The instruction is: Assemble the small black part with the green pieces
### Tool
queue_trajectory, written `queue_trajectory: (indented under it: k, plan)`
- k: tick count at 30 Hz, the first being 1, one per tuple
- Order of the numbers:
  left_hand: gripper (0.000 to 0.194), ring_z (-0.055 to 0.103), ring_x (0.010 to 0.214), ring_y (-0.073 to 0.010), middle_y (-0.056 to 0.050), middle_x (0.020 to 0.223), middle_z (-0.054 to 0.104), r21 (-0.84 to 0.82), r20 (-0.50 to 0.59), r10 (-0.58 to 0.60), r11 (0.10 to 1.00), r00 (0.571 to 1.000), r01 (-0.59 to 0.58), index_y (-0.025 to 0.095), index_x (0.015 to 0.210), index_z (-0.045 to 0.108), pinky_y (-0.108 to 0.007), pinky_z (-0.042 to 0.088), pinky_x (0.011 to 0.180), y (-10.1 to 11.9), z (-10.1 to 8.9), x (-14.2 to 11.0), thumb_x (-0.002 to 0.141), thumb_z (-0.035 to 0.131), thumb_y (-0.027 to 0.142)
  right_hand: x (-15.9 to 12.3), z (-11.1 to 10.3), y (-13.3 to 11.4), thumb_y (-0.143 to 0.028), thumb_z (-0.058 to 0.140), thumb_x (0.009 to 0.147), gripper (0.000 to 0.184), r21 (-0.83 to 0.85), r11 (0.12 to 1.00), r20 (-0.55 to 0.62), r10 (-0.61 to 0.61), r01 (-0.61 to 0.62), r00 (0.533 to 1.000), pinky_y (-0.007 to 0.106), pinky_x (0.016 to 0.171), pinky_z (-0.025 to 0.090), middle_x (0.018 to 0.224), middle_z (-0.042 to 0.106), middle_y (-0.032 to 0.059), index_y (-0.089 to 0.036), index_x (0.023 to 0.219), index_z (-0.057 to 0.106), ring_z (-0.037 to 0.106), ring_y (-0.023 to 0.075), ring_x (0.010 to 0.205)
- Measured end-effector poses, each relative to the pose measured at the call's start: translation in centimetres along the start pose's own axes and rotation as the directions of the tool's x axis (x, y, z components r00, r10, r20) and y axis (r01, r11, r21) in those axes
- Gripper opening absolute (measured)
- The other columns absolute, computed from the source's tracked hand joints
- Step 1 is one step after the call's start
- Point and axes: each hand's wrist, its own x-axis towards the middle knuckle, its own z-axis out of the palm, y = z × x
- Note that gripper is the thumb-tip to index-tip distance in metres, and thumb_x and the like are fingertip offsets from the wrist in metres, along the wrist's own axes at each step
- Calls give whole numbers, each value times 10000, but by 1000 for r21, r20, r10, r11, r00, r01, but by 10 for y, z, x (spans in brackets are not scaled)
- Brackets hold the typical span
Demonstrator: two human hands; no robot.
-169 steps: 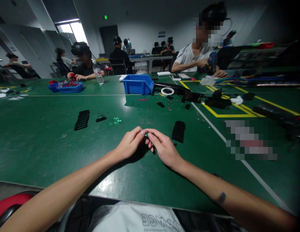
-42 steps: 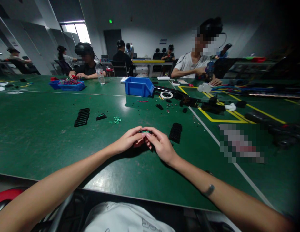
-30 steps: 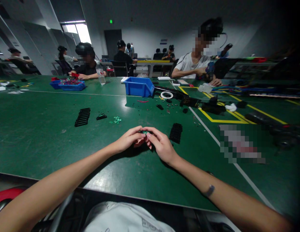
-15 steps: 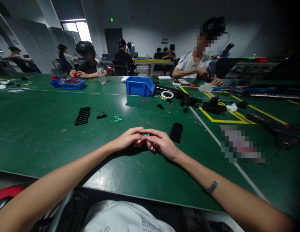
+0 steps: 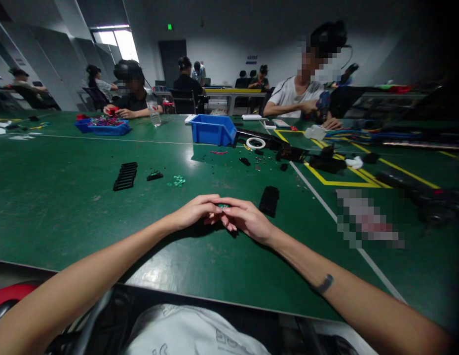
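My left hand [image 5: 200, 211] and my right hand [image 5: 247, 217] meet above the green table, fingertips together. Between them they pinch a small green circuit board [image 5: 223, 205], mostly hidden by the fingers. Just right of my right hand lies a black ribbed plastic part [image 5: 269, 201]. Beyond my left hand, a little heap of green pieces [image 5: 179, 181] rests on the table. To its left are a small black part [image 5: 154, 175] with green bits on it and a black slotted rack [image 5: 125, 176].
A blue bin [image 5: 213, 130] stands farther back, beside a white ring [image 5: 255, 143] and scattered small parts. A water bottle [image 5: 154, 113] and blue trays [image 5: 110, 126] are at the back left. Across the table, one person holds a drill [image 5: 323, 104]; another handles a red object.
My hands stay nearly in place around the green circuit board, with slight finger movement. The view has shifted a little.
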Motion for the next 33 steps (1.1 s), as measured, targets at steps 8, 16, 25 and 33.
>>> queue_trajectory:
  k: [8, 16, 25, 33]
  plan:
    - [145, 500, 599, -121, -105, 834, 738, 46, -9, 47, 998, 999, -46, 123, 901, 593, -243, 320, 526, -3, -1, 2, 883, 567, 264, 0, 4, -2, -312, 680, 840, 451, 15, 1000, -24, -16, 17, 1000, 219, 473, 375, 634, 630, 5, -143, 1258, 689, 540, 112, 533]
    - [277, 494, 585, -99, -45, 807, 684, 106, -44, 64, 993, 997, -59, 140, 1039, 546, -224, 355, 527, 0, 2, 2, 929, 634, 379, 0, 4, -2, -302, 690, 831, 510, 53, 998, -55, -28, 31, 998, 228, 472, 396, 655, 640, 8, -145, 1314, 643, 553, 122, 536]
    - [328, 484, 577, -81, 10, 722, 610, 222, -194, 153, 969, 969, -108, 135, 932, 577, -210, 360, 550, -9, 0, 4, 908, 674, 447, 0, 4, 0, -326, 652, 895, 502, -13, 996, -39, -88, 88, 995, 220, 459, 362, 632, 582, -37, -189, 1370, 562, 498, 105, 502]
    - [311, 475, 624, -101, 27, 686, 553, 695, -280, 387, 713, 879, -93, 153, 816, 580, -226, 343, 591, -2, 1, -3, 925, 640, 438, 0, 9, 1, -414, 673, 900, 511, -320, 922, -287, -316, 220, 904, 228, 463, 362, 707, 519, -56, -191, 1328, 504, 485, 106, 541]
